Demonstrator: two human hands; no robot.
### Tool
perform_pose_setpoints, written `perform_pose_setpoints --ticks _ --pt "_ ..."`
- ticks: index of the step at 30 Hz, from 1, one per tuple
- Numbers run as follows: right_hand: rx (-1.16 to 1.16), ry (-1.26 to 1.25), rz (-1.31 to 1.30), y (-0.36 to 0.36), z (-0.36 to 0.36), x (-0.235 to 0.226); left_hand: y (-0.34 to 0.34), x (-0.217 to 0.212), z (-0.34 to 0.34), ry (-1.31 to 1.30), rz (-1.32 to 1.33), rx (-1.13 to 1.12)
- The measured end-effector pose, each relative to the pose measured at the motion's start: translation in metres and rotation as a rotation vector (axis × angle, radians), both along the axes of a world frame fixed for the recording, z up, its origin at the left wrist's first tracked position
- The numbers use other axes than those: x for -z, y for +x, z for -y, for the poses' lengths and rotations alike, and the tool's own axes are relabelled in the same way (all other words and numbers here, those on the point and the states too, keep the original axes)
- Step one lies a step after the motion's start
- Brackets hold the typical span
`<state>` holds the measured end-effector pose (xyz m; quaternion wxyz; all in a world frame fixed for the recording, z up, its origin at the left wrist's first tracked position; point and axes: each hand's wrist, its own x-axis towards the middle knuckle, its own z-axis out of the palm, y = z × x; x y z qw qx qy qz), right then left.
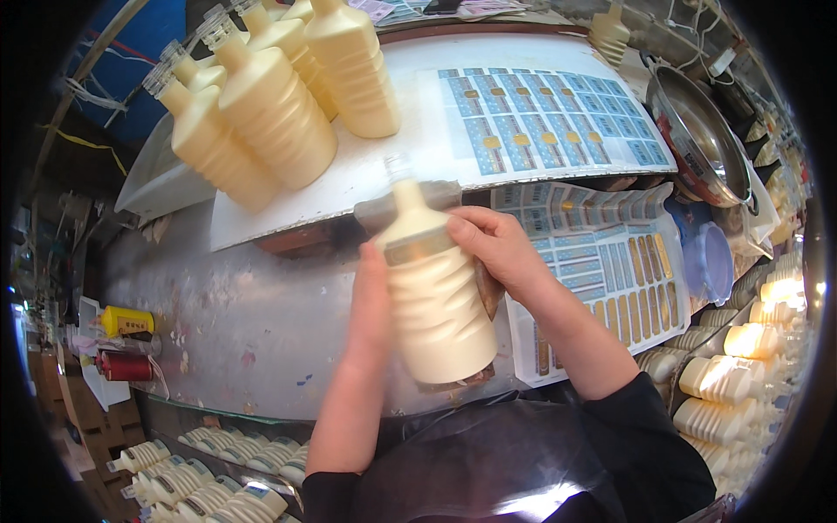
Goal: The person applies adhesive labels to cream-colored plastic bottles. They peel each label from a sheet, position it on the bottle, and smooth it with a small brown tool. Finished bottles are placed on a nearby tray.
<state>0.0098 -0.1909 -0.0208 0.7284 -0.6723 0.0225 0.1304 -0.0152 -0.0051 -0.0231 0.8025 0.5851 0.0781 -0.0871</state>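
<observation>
A cream-coloured bottle [442, 309] with a clear threaded neck and wavy ridged sides leans in front of me, its neck pointing away. A translucent greyish label strip [417, 247] with a brownish patch crosses its shoulder. My right hand [499, 251] grips the bottle's right side, thumb on the shoulder at the strip's end. Along the left side lies my left hand [370, 292], smeared by motion, its thumb at the strip's other end. Brown supports show behind the bottle and under its base. Most of my fingers are hidden.
Several similar bottles [261, 100] stand on the white board [418, 105] at far left. Blue and gold label sheets [536, 118] lie on and below it. A metal pan [702, 131] is far right, a yellow container [127, 322] and red thread spool [124, 365] left. Racked bottles [724, 410] flank me.
</observation>
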Motion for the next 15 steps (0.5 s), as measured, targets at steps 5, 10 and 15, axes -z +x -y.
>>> perform_pose_setpoints --ticks 5,10,15 --pt "0.053 0.047 -0.018 -0.002 -0.003 -0.007 -0.001 0.007 -0.001 0.044 0.065 -0.001" --pt "-0.025 -0.509 0.033 0.001 -0.003 -0.042 0.005 -0.004 -0.009 0.151 0.131 0.0" --pt "-0.005 -0.473 0.091 0.003 -0.004 -0.031 0.01 -0.005 0.001 0.353 0.112 -0.016"
